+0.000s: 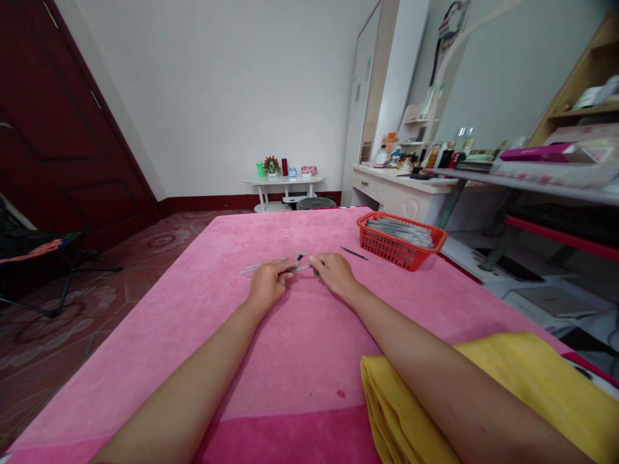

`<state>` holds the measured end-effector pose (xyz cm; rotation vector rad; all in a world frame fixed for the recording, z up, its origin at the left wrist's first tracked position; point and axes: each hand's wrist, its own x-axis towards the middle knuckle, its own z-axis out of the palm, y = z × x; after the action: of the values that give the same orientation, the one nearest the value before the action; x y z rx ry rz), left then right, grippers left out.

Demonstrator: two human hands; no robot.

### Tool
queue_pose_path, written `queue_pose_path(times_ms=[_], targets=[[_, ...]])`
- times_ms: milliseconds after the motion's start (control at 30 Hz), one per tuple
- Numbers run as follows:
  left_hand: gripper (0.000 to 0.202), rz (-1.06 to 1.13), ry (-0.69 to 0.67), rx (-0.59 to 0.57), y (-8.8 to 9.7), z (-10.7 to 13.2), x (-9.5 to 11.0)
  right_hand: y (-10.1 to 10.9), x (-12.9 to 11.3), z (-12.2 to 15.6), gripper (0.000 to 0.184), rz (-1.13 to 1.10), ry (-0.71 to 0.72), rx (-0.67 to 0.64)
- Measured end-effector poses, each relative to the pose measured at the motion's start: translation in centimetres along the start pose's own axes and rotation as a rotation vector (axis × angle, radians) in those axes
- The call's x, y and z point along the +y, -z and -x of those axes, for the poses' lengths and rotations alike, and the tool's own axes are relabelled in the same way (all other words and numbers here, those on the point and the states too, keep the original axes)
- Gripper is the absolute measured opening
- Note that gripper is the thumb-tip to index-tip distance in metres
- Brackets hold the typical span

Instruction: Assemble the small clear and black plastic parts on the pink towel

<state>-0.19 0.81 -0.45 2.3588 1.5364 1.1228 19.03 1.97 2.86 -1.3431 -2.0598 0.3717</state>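
My left hand is closed around a slim greyish pen-like stick, whose end sticks out toward the right. My right hand pinches at that end, close to a small pale piece with a dark tip; which part each finger grips is too small to tell. Beyond the left hand lies another pale thin stick, partly hidden by the fingers. To the right of my right hand, a thin dark stick rests on the pink cloth.
An orange-red basket full of slim grey sticks stands at the far right of the table. Folded yellow cloth lies under my right forearm. Beyond are a small white table and a dresser with bottles.
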Motion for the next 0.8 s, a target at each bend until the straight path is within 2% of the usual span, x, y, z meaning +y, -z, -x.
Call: queue_pose_path(times_ms=[67,200,333,467,633,800], targets=[[0.033,-0.006,0.010,0.010,-0.06,-0.01,-0.06,-0.01,-0.02,-0.02,0.044,-0.012,-0.012,0.005],[0.032,0.009,0.026,0.025,-0.20,-0.06,-0.15,-0.10,0.16,-0.09,0.034,-0.040,0.031,0.014],[0.032,0.039,-0.002,0.024,-0.31,-0.12,-0.10,-0.08,0.31,-0.10,0.048,-0.025,-0.015,0.001],[0.031,0.047,0.023,0.030,-0.26,-0.16,-0.03,-0.18,0.51,-0.15,0.034,-0.076,0.003,0.026],[0.030,0.063,0.007,0.030,-0.31,-0.19,-0.07,-0.58,0.91,-0.27,0.046,-0.190,-0.061,-0.043],[0.032,0.054,0.009,0.012,-0.38,-0.14,-0.18,-0.34,0.61,-0.34,0.029,-0.123,-0.017,0.019]])
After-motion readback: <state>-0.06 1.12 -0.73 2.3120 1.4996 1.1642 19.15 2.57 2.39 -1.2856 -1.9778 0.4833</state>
